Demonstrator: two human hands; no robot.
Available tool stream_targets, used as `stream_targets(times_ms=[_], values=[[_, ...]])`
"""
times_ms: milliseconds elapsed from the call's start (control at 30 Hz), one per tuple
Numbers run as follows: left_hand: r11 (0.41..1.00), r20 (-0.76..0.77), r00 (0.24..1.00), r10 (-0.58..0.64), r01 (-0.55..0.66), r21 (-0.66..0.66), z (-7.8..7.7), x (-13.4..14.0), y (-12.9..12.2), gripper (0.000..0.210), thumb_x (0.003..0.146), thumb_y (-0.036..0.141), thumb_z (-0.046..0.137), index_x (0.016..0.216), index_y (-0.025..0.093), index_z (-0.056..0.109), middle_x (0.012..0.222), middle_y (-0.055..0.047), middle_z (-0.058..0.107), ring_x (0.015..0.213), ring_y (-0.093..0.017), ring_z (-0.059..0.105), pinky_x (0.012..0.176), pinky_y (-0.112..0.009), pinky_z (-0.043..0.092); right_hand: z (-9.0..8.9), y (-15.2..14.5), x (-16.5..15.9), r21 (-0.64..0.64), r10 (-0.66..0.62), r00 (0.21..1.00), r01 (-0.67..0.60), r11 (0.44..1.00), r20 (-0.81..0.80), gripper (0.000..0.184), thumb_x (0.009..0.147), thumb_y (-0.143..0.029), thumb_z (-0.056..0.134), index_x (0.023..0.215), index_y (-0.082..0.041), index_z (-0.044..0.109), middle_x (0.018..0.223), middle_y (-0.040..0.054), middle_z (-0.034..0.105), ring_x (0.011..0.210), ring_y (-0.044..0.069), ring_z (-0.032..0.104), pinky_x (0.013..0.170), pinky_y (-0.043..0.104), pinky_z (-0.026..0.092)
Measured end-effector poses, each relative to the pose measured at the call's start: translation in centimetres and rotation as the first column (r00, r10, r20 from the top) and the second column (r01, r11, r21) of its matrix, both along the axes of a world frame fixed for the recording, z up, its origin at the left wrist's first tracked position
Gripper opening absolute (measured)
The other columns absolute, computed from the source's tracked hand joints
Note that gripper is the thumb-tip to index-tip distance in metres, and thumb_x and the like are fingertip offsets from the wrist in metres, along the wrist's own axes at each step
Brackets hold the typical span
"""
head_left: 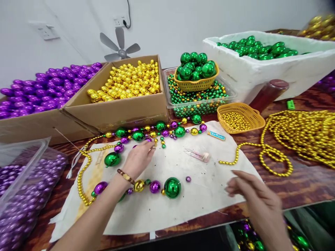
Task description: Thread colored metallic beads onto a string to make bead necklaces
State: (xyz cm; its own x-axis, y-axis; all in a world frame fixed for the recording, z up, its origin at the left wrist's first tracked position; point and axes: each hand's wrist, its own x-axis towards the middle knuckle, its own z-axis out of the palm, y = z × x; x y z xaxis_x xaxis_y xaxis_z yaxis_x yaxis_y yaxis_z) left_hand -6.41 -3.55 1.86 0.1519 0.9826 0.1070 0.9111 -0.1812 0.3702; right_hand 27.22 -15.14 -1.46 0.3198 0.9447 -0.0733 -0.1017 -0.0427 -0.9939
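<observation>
My left hand point(140, 159), with a brown bracelet at the wrist, reaches over the white cloth point(199, 205). Its fingers are pinched together beside small loose beads point(162, 142); what they hold, if anything, is too small to make out. Above it runs a strand of green, gold and purple beads point(179, 131). Nearer me, another strand ends in a big green ball point(172, 188), with a small purple bead point(188, 179) just past it. My right hand point(258, 198), slightly blurred, hovers at the cloth's right edge, fingers apart, below a gold bead chain point(232, 162).
Pink-handled thread snips point(198, 155) and a blue packet point(216, 135) lie on the cloth. Behind stand a carton point(117, 113) of gold beads, a yellow basket point(240, 129) and a white foam box point(220, 52). A bag of purple beads point(34, 198) is at left.
</observation>
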Motion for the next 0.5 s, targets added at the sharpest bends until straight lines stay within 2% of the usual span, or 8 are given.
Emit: stream_targets(times_ms=[67, 167, 367, 433, 500], values=[[0.998, -0.05, 0.999, 0.012, -0.015, -0.067, -0.2, -0.5, 0.8, 0.021, 0.09, 0.026, 0.05, 0.099, 0.023, 0.068, 0.102, -0.009, 0.069, 0.095, -0.027, 0.062, 0.084, -0.034, 0.042, -1.4, 0.1, -2.3, -0.066, 0.142, 0.989, -0.144, 0.987, -0.032, 0.023, 0.088, -0.033, 0.065, 0.105, -0.018, 0.068, 0.081, 0.0047, 0.071, 0.069, 0.019, 0.068, 0.063, 0.03, 0.057], [0.994, -0.067, 0.998, -0.001, -0.006, -0.111, -0.7, 0.5, 0.9, 0.022, 0.09, 0.025, 0.048, 0.095, 0.021, 0.068, 0.097, -0.01, 0.071, 0.091, -0.027, 0.063, 0.082, -0.035, 0.043, -3.1, -0.3, -4.5, -0.105, 0.243, 0.968, -0.249, 0.963, -0.068, 0.023, 0.091, -0.036, 0.06, 0.102, -0.017, 0.067, 0.079, 0.0045, 0.07, 0.069, 0.018, 0.067, 0.064, 0.029, 0.054], [0.986, -0.142, 0.983, -0.117, 0.098, -0.137, -1.0, 3.4, -0.6, 0.024, 0.094, 0.025, 0.043, 0.093, 0.021, 0.066, 0.096, -0.007, 0.07, 0.09, -0.022, 0.065, 0.078, -0.031, 0.045, -4.8, -0.5, -4.4, -0.133, 0.256, 0.965, -0.262, 0.956, -0.06, 0.025, 0.092, -0.039, 0.059, 0.103, -0.018, 0.066, 0.076, 0.0027, 0.066, 0.065, 0.016, 0.064, 0.059, 0.025, 0.05], [0.989, -0.151, 0.984, -0.098, 0.079, -0.127, -1.2, 3.0, -0.7, 0.025, 0.094, 0.023, 0.041, 0.093, 0.021, 0.065, 0.096, -0.006, 0.069, 0.089, -0.021, 0.065, 0.078, -0.03, 0.046, -5.2, -0.3, -4.1, -0.144, 0.26, 0.964, -0.265, 0.953, -0.051, 0.025, 0.092, -0.04, 0.059, 0.102, -0.018, 0.066, 0.075, 0.0027, 0.066, 0.065, 0.016, 0.064, 0.057, 0.025, 0.049], [0.996, -0.156, 0.987, -0.024, 0.011, -0.089, -1.5, 1.9, -0.2, 0.025, 0.094, 0.02, 0.04, 0.097, 0.019, 0.065, 0.099, -0.008, 0.068, 0.092, -0.022, 0.065, 0.081, -0.031, 0.046, -5.7, -0.1, -4.0, -0.149, 0.268, 0.962, -0.273, 0.95, -0.049, 0.026, 0.092, -0.041, 0.058, 0.103, -0.018, 0.066, 0.075, 0.0028, 0.065, 0.064, 0.016, 0.064, 0.057, 0.025, 0.049]])
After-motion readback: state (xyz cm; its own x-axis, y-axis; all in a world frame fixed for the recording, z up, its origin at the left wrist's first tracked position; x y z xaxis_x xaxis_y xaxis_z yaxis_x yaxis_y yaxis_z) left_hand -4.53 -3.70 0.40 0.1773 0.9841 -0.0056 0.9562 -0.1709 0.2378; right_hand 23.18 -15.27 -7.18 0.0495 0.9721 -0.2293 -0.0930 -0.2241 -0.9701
